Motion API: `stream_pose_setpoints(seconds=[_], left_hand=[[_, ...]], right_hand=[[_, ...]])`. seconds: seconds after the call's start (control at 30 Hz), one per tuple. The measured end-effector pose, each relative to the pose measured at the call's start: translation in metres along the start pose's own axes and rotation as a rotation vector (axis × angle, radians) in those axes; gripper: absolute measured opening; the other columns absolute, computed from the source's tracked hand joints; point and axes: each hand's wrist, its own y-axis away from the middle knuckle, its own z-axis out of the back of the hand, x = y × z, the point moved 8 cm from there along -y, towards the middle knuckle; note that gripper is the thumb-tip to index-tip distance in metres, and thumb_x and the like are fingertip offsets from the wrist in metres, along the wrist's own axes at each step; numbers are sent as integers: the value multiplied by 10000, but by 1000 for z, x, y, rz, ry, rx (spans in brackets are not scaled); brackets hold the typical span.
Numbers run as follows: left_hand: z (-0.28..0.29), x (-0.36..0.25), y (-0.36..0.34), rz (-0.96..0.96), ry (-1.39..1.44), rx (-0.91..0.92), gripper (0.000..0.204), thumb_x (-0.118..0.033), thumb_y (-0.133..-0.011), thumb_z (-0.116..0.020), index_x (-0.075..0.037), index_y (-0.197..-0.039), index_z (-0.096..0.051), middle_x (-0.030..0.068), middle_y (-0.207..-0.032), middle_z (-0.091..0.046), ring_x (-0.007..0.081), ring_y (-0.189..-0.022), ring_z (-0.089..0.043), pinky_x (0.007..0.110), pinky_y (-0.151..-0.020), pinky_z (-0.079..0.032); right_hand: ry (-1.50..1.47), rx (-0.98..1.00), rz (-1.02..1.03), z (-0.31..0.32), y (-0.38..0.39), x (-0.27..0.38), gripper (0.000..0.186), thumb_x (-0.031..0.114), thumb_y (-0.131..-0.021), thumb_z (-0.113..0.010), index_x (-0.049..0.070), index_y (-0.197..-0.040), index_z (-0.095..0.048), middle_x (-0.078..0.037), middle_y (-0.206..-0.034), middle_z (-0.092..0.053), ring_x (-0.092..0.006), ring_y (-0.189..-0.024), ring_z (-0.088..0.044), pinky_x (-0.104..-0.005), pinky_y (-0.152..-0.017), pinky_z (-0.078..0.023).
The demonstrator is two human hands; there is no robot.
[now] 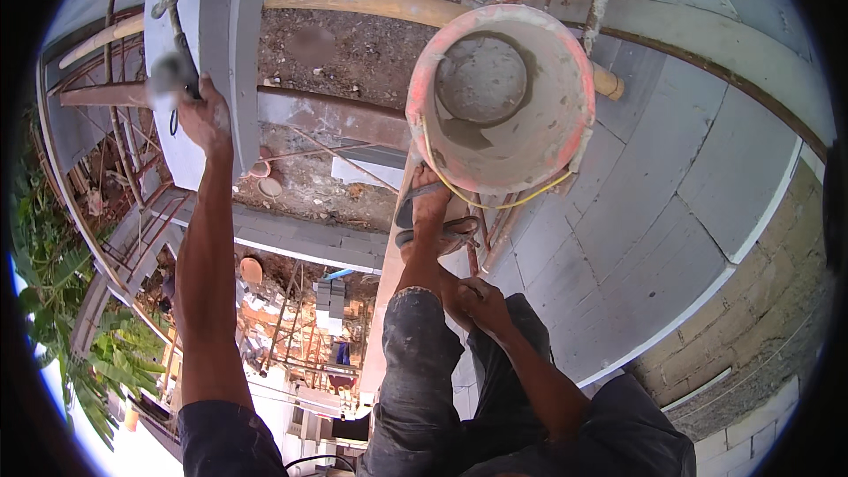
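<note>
My left hand reaches far forward at the left, its fingers closed around the black handle of a hammer. The metal hammer head points away from me, over the pale face of a large block. A blurred patch covers part of the view beside the handle. Down by my bent knee, my right hand is curled into a fist; the inside of its grip is hidden. A pinkish bucket with a yellow handle stands ahead of my feet, with wet grey mortar at its bottom.
I am on a narrow plank high above the ground, in sandals. A bamboo pole and rusty scaffold bars cross ahead. A grey block wall rises at my right. Far below at the left lie stacked blocks and debris.
</note>
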Motion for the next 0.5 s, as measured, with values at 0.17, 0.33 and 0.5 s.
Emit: stream_pose_setpoints(seconds=[0.17, 0.33, 0.5], left_hand=[[85, -48, 165, -229, 228, 208, 467, -227, -945, -592, 85, -1279, -498, 260, -1103, -602, 374, -909, -621, 424, -786, -500], [129, -147, 325, -88, 469, 1046, 451, -190, -917, -596, 75, -1274, -516, 213, -1001, -623, 318, -865, -626, 416, -807, -489], [112, -209, 404, -106, 509, 1596, 445, -202, -941, -571, 45, -1305, -501, 256, -1071, -633, 398, -982, -635, 431, -845, -495]], right_hand=[[-269, -61, 127, 6, 18, 55, 405, 288, -975, -575, -25, -1232, -568, -58, -938, -649, -90, -830, -592, -253, -737, -487], [-271, -124, 399, 22, 54, 126, 470, 268, -1006, -531, -27, -1360, -441, -90, -1091, -628, -119, -977, -584, -258, -915, -451], [-769, -264, 286, 41, 48, 87, 411, 290, -1012, -517, -22, -1278, -492, -92, -1054, -650, -143, -954, -610, -271, -844, -475]])
